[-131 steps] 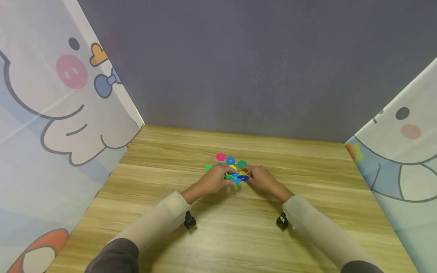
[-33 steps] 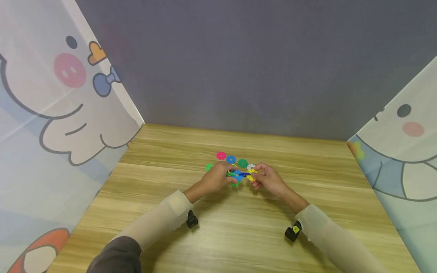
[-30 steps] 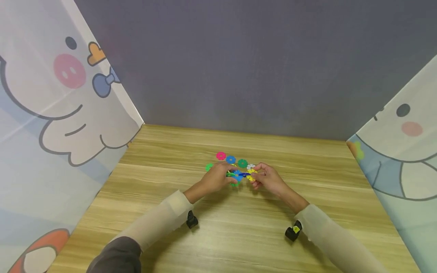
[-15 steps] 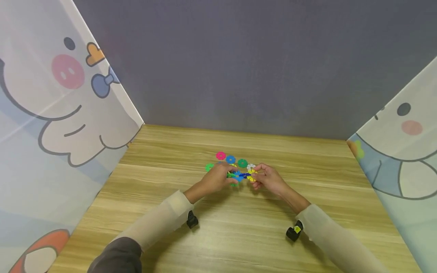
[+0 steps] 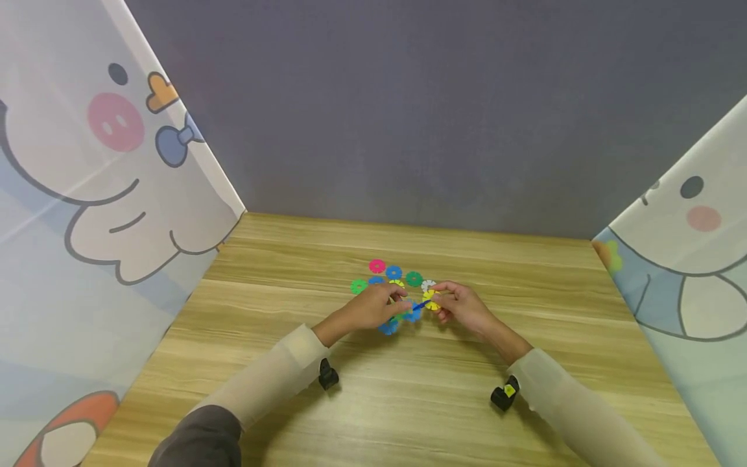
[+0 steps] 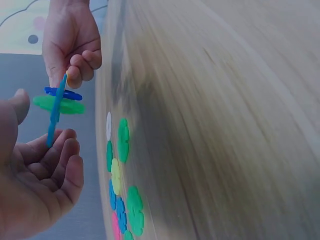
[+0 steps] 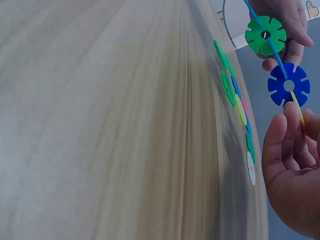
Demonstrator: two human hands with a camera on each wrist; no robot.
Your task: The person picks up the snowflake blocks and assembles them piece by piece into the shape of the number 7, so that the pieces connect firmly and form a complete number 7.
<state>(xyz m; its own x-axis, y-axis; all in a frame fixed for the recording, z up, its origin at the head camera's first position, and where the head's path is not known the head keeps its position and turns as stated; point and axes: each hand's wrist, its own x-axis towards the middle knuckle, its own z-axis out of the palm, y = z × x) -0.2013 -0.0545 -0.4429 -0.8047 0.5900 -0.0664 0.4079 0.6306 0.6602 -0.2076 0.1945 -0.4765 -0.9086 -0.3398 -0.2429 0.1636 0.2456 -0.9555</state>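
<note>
A chain of slotted plastic discs hangs between the hands, above the table. It runs from a yellow disc through a dark blue disc, a light blue one and a green disc to another light blue disc. Thumb and fingers of my right hand pinch the yellow disc. My left hand is at the far end of the chain, thumb apart from its loosely bent fingers. In the left wrist view, the light blue edge comes right at those fingertips.
Loose discs lie flat beyond the hands: pink, blue, dark green, white, yellow and light green among them. A grey panel stands behind the wooden table, with printed cloths either side.
Earlier, the right hand brought the yellow disc to the dark blue one. Over the last half second the chain has turned, its light blue end swinging toward the body, and the left hand's grip has loosened.
</note>
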